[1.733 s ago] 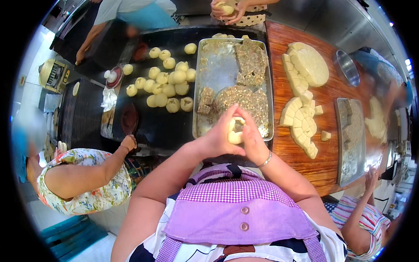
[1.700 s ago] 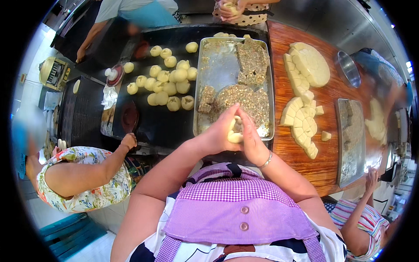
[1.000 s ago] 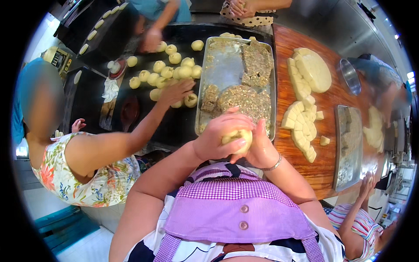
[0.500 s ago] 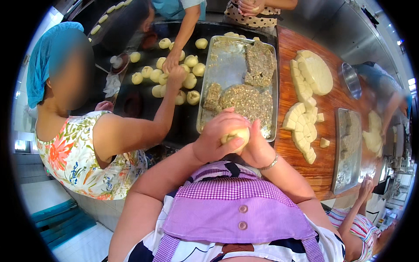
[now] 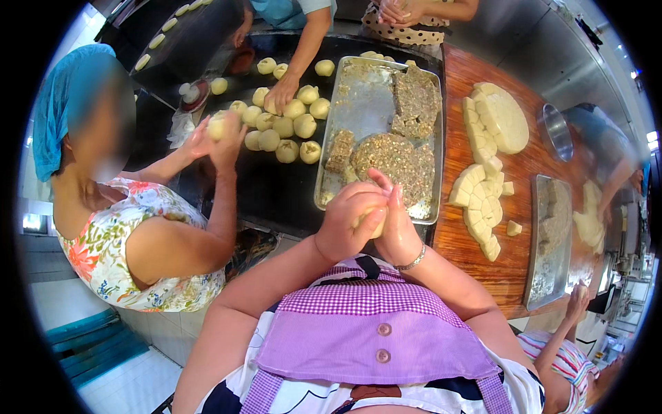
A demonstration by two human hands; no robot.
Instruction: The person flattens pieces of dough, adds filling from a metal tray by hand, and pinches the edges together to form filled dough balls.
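Note:
A pale dough ball (image 5: pixel 377 228) sits between my palms, mostly covered by my fingers. My left hand (image 5: pixel 345 219) curls round it from the left, thumb across the front. Against its other side presses my right hand (image 5: pixel 401 233), fingers upright and close together, a bracelet at the wrist. Just beyond my hands lies a metal tray (image 5: pixel 358 86) holding chunky nut-and-seed filling (image 5: pixel 386 160), part in a round mound and part in a block.
Several filled dough balls (image 5: pixel 283 126) stand on the black surface at left, where a floral-dressed person (image 5: pixel 158 255) holds one and another person's hand reaches in. Cut dough (image 5: pixel 483 200), a metal bowl (image 5: pixel 554 131) and a second tray (image 5: pixel 548 241) occupy the wooden table at right.
My fingers have closed further over the dough ball, hiding more of it. The person at left has lifted a dough ball off the black surface and now holds it in both hands.

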